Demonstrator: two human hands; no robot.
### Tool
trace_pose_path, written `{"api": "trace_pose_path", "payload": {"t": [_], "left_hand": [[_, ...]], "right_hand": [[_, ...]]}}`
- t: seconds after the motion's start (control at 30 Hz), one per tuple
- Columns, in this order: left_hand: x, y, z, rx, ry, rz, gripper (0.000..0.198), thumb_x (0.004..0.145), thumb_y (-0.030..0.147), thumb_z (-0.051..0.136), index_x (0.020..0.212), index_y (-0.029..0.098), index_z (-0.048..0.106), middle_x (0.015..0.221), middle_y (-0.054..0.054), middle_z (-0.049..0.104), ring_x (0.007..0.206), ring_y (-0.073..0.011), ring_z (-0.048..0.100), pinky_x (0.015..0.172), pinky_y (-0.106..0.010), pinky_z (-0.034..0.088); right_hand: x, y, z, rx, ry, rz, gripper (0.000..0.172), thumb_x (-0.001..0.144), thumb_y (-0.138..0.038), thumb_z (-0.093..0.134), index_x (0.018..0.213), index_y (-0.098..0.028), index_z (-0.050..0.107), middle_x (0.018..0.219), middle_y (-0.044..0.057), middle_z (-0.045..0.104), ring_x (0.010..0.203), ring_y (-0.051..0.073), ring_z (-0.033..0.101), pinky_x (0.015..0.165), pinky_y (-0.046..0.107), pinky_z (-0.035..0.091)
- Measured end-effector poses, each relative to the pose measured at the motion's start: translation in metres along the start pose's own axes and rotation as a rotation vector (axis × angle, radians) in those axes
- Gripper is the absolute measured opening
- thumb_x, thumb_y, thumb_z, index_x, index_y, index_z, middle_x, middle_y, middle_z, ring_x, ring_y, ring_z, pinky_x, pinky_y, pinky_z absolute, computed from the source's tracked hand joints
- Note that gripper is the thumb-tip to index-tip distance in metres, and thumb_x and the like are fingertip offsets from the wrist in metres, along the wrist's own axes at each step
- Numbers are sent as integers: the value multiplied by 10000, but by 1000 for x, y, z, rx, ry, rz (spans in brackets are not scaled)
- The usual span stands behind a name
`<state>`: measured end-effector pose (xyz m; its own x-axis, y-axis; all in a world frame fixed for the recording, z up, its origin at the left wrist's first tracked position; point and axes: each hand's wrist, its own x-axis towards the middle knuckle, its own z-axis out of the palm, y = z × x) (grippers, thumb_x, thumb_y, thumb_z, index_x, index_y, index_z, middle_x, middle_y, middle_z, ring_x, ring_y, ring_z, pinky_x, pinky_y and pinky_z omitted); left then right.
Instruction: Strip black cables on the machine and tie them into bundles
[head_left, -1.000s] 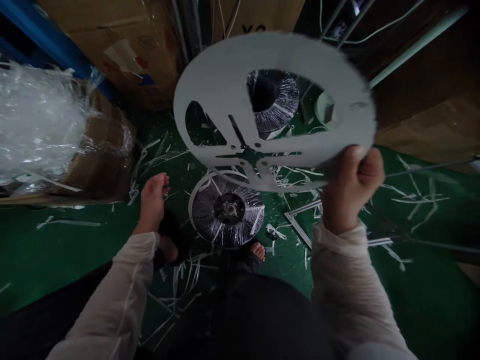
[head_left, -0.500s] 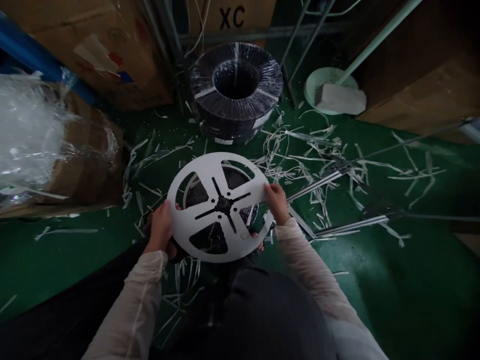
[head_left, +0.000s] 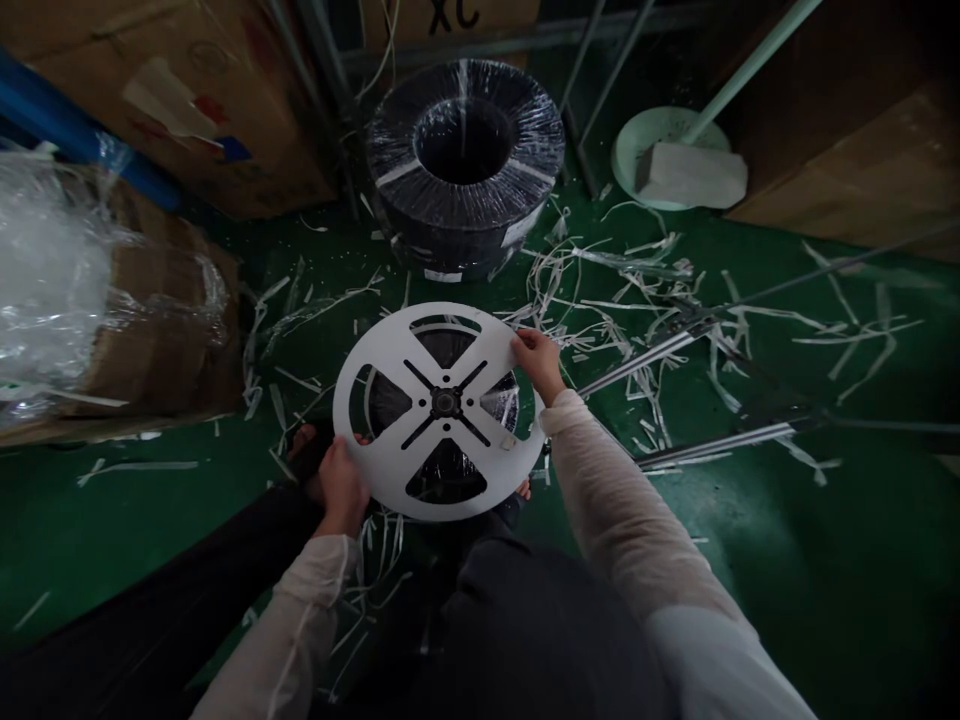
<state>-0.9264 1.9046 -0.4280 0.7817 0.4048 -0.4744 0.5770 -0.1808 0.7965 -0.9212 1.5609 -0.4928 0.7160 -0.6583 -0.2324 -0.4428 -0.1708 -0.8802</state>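
A white round reel flange (head_left: 379, 390) with large cut-outs and slots lies level between my hands, near my knees. My left hand (head_left: 345, 487) grips its lower left rim, thumb on top. At the upper right rim my right hand (head_left: 538, 362) pinches the edge, fingers partly hidden beneath. Through the cut-outs shows a dark, plastic-wrapped coil (head_left: 444, 347) underneath. A black hub (head_left: 445, 403) sits at the flange's centre. Whether the flange rests on the coil cannot be made out.
A large wrapped black coil (head_left: 465, 210) stands ahead. Cut white straps (head_left: 600, 325) litter the green floor, with metal bars (head_left: 652, 355) at right. Cartons (head_left: 172, 110) and a plastic-filled box (head_left: 165, 330) stand left. A pale green dustpan-like object (head_left: 637, 150) is back right.
The flange has turned counterclockwise. My right hand has moved up along the rim and my left hand down, both still holding it. The view has shifted slightly.
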Motion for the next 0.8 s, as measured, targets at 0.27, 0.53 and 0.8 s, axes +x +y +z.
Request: {"api": "trace_pose_path", "payload": {"t": [0.27,0.53,0.8], "left_hand": [[-16,-24,-5,-134,64,-73,243,799,374,397,726,188,536,626,-23,588,593,-152,580,631,-286,493],[-14,-31,-17,-7,94,131,309,761,332,516,1006,152,570,1081,-122,604,1022,-214,566,931,-386,433],[-5,27,17,519,-457,489,260,757,227,525,963,150,664,1104,-126,616,1102,-248,516,1024,-408,350]], "right_hand": [[14,-6,15,-96,-62,-138,333,738,-301,556,998,-130,672,956,99,703,870,223,637,853,377,478],[15,-17,19,-133,-96,-228,356,741,-324,565,1026,-144,678,966,98,708,876,232,647,831,370,486],[14,-20,17,-113,-91,-220,352,724,-346,566,983,-140,684,914,91,709,822,223,637,801,370,485]]}}
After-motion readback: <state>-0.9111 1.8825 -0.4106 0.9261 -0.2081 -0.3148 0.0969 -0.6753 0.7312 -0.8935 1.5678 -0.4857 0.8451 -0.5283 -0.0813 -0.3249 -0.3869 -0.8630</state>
